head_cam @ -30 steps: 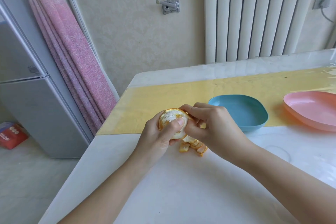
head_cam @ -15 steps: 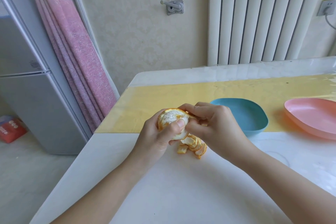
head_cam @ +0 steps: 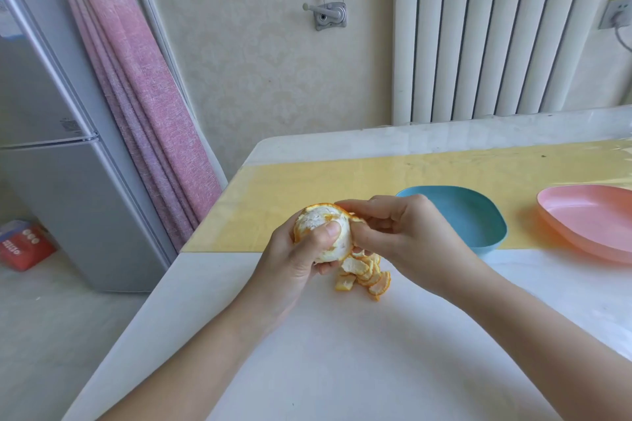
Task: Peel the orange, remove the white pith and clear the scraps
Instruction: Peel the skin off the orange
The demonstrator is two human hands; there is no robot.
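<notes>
Fridge (head_cam: pixel 68 181) and curtain (head_cam: pixel 147 106) are standing well off to the left of every finger, the pink cloth hanging between the grey fridge and the table (head_cam: pixel 307 352), and a red box (head_cam: pixel 24 244) is lying on the floor by the fridge's foot.

Over the white tabletop the left hand (head_cam: pixel 294 260) is gripping the orange (head_cam: pixel 321 219). Its fingers are curling round the far and under sides of the fruit while its thumb (head_cam: pixel 330 232) is pressing flat on the near face, so the hand is clamping the fruit firmly. The orange is showing mostly white pith, with a band of rind running along its top and left edge.

From the right, the right hand (head_cam: pixel 407 236) is meeting the fruit. Its thumb and forefinger are pinching together on the rind at the upper right edge, and its other fingers are curling loosely below them. Just under those fingertips a coiled strip of peel (head_cam: pixel 367 275) is trailing down from the fruit's lower right, its end lying on the table; whether it is attached cannot be told.

Just beyond the right hand's knuckles a blue dish (head_cam: pixel 478 215) is sitting at the near edge of a yellow mat (head_cam: pixel 307 188). Further right of the fingers, apart from the blue one, a pink dish (head_cam: pixel 588 215) is lying across the same edge. A white radiator (head_cam: pixel 478 27) is standing against the wall behind them.
</notes>
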